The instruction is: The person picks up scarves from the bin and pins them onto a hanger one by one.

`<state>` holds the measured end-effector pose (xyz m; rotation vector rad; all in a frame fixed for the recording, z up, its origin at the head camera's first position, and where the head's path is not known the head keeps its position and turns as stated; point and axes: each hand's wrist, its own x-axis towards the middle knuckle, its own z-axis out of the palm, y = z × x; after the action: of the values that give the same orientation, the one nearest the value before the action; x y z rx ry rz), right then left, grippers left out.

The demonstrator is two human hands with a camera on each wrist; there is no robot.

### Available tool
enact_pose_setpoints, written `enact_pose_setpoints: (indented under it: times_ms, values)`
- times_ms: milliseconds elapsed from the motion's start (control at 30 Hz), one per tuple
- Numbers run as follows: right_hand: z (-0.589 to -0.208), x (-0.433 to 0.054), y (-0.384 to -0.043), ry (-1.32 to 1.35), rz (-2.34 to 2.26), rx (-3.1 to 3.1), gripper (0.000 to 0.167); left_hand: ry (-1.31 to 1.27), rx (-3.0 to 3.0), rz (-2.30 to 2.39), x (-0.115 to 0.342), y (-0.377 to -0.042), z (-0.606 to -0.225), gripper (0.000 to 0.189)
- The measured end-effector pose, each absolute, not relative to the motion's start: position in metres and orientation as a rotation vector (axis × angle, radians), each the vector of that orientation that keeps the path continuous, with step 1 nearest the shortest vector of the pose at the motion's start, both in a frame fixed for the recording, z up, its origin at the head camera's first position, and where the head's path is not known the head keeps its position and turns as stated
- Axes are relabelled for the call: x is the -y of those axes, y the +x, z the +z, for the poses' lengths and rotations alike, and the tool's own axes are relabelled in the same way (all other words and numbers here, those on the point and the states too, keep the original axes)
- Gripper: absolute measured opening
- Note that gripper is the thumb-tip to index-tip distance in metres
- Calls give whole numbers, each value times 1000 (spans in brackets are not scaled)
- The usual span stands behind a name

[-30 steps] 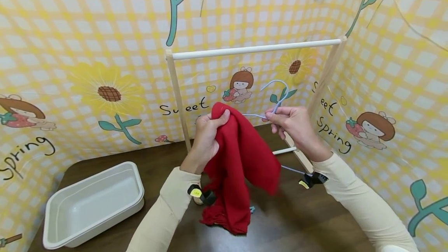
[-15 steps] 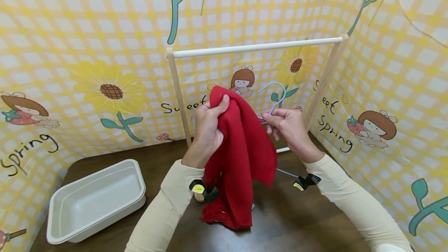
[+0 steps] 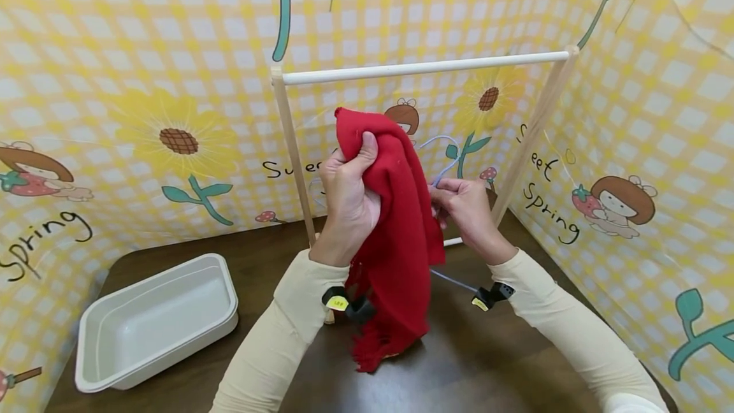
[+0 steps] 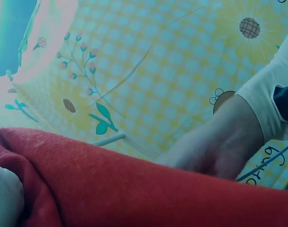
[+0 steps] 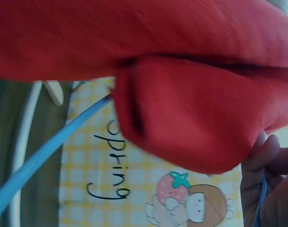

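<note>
A red fringed scarf (image 3: pixel 395 209) hangs in folds in the head view, its fringe low near the table. My left hand (image 3: pixel 346 193) grips it near the top, thumb pressed on the front of the cloth. On the right, my right hand (image 3: pixel 464 212) pinches a thin pale-blue clothes hanger (image 3: pixel 446 174) at the base of its hook. Most of the hanger is hidden behind the scarf; one lower length of it shows below the right hand. The right wrist view has the hanger's bar (image 5: pixel 49 149) running behind the scarf (image 5: pixel 191 113), close to my right fingertips (image 5: pixel 257 161).
Behind the hands stands a wooden rack with a white top rail (image 3: pixel 424 69). A light grey plastic basin (image 3: pixel 157 324) sits at the left on the dark brown table (image 3: pixel 487 349). Yellow checked sheeting (image 3: pixel 172 30) covers the walls behind and at the right.
My left hand has risen with the scarf, shifting slightly right, so the cloth covers more of the hanger. My right hand has moved slightly left, still holding the hanger.
</note>
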<state>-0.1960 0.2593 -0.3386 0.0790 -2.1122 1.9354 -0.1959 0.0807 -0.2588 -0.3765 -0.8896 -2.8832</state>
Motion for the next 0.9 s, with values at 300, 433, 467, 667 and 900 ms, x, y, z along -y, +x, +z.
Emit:
enact_pose_setpoints:
  times_ms: [300,433,467,667,900]
  values:
    - [-329,-257,-192,64,2027,2004,17,-330,904,-2818,-77,-201,-281,26]
    - [-317,-261,-189,122,2087,1922,20,-192,923,-2829,-66,-206,-305,18]
    - [-314,-262,-189,132,2107,1903,21,-163,937,-2831,-64,-207,-310,17]
    - [-305,-261,-187,126,2159,1845,19,-54,1117,-2791,-60,-216,-337,14]
    - [-308,-254,-184,139,2094,1929,29,-43,1913,-2403,-56,-232,-350,13]
